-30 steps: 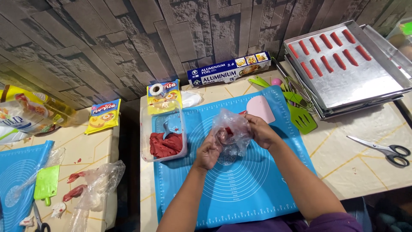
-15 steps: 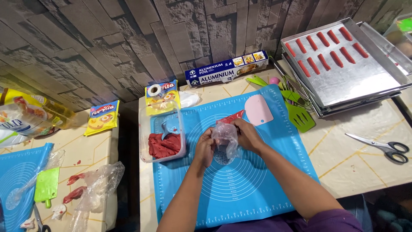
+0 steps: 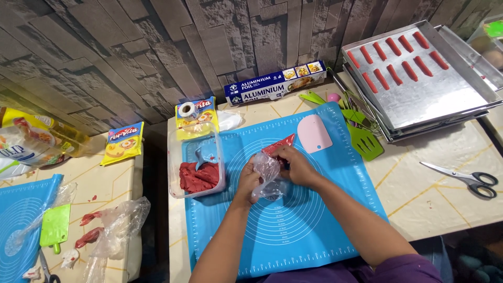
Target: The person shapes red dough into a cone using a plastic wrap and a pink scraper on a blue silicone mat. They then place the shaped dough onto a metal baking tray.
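Both hands meet over the middle of the blue silicone mat (image 3: 293, 230), which lies on the tabletop (image 3: 440, 194). Between them is a clear plastic piping bag (image 3: 267, 170) with red paste in its pointed tip, the tip aimed up and away towards the pink scraper (image 3: 313, 133). The left hand (image 3: 249, 181) is curled around the crumpled loose end of the bag, which bunches just beside its fingers. The right hand (image 3: 298, 165) is closed on the filled part near the tip, fingers wrapped over it, so the red end pokes out just past its knuckles. To the left of the left hand, near it on the mat's edge, stands a clear plastic tub (image 3: 198, 167) holding red paste. Well apart on the right lie scissors (image 3: 469, 181), and behind them a metal tray (image 3: 435, 94) with rows of red strips.
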